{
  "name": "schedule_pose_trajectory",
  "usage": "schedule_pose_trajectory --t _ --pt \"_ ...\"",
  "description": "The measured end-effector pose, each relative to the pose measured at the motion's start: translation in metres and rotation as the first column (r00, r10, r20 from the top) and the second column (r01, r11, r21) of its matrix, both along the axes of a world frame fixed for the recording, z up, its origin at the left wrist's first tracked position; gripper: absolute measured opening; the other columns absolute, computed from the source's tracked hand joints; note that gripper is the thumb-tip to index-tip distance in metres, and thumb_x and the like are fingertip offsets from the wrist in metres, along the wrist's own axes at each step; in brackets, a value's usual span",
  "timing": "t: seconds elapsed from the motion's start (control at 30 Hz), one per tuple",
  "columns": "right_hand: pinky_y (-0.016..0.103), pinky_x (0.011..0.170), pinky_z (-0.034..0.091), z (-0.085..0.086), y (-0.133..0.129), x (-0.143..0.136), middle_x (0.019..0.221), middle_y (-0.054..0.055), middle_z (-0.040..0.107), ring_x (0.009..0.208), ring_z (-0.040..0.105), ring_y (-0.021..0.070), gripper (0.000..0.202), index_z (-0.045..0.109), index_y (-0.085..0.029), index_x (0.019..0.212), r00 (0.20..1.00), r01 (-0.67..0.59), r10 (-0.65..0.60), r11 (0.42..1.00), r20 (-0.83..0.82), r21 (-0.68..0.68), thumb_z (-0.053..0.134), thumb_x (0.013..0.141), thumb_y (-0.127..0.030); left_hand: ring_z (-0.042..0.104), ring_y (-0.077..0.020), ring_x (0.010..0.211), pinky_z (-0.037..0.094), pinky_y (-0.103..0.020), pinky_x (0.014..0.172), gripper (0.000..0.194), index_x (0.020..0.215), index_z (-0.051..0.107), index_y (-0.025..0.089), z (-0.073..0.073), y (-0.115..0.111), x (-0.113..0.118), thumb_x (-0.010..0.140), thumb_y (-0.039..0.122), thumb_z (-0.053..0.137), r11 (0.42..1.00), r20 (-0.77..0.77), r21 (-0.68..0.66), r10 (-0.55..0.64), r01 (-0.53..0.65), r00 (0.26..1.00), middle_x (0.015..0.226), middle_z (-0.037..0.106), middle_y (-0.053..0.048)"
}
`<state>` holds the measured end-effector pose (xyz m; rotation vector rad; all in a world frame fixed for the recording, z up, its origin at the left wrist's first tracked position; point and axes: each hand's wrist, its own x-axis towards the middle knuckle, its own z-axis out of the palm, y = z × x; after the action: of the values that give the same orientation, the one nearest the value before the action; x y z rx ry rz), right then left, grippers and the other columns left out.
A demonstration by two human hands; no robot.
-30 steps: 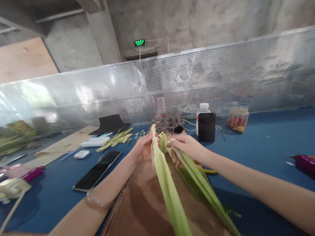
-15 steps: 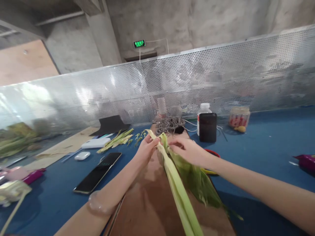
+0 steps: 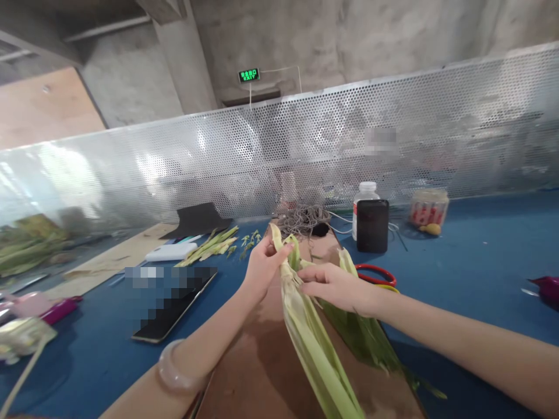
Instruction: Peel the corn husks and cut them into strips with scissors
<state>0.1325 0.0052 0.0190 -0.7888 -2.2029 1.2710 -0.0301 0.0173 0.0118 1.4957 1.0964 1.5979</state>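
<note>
A long, pale green corn husk (image 3: 312, 349) runs from my hands down towards me over a brown board (image 3: 248, 361). My left hand (image 3: 264, 262) is closed on its narrow upper end, thumb on top, where a strip curls into a small loop. Just to the right, my right hand (image 3: 338, 286) pinches the husk at its gathered, wrinkled part. Beneath the right hand, a darker green husk (image 3: 369, 343) lies on the board, partly hidden by the hand and wrist.
Red-handled scissors (image 3: 378, 273) lie right of the board, partly behind my right wrist. A black phone (image 3: 177, 311) is on the left. Grey cord (image 3: 301, 220) is heaped at the board's far end. A black upright device (image 3: 372, 227) and a jar (image 3: 429, 209) stand at the back right.
The husk's gathered part now shows between my hands, and its leaves look wider. My right hand has moved slightly down and right. Another pale husk end shows behind it.
</note>
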Motion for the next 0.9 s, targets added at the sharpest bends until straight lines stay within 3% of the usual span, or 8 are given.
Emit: schedule_pose_trajectory --t 0.2,0.3,0.47,0.9 --pt "0.022 0.066 0.04 0.006 0.0 0.001 0.075 -0.001 0.058 0.066 0.051 0.01 0.019 0.063 -0.015 0.089 0.978 -0.14 0.099 0.963 -0.181 -0.23 0.049 0.077 -0.02 0.044 -0.0085 0.05 0.035 -0.02 0.049 0.027 0.069 0.051 0.016 0.002 0.001 -0.002 0.066 0.04 0.062 0.999 0.001 -0.026 0.034 -0.034 0.999 0.057 0.05 0.004" --pt "0.022 0.063 0.041 0.007 -0.002 0.0 0.074 -0.001 0.057 0.065 0.05 0.0098 0.019 0.063 -0.016 0.089 0.984 -0.108 0.067 0.963 -0.168 -0.246 0.054 0.076 -0.025 0.042 -0.0077 0.049 0.034 -0.019 0.048 0.027 0.067 0.049 0.016 0.003 0.0 -0.001 0.065 0.039 0.062 0.997 -0.034 0.006 0.083 -0.083 0.996 0.055 0.047 0.005" --pt "0.022 0.061 0.041 0.006 -0.002 0.001 0.07 -0.002 0.058 0.062 0.05 0.0094 0.02 0.066 -0.015 0.089 0.985 -0.06 0.012 0.957 -0.171 -0.283 0.06 0.071 -0.024 0.042 -0.0078 0.048 0.035 -0.019 0.047 0.028 0.071 0.05 0.016 0.005 -0.003 0.0 0.065 0.04 0.062 0.999 -0.031 -0.002 0.053 -0.054 0.998 0.056 0.048 0.005" --pt "0.022 0.067 0.042 -0.001 0.009 0.009 0.082 0.004 0.062 0.071 0.055 0.009 0.028 0.066 -0.013 0.097 0.951 -0.237 0.095 0.835 -0.294 -0.496 0.062 0.07 -0.018 0.045 -0.0078 0.049 0.037 -0.02 0.049 0.025 0.071 0.051 0.015 0.002 -0.001 0.0 0.066 0.037 0.062 0.999 0.026 -0.006 -0.032 0.032 0.999 0.057 0.051 0.004"
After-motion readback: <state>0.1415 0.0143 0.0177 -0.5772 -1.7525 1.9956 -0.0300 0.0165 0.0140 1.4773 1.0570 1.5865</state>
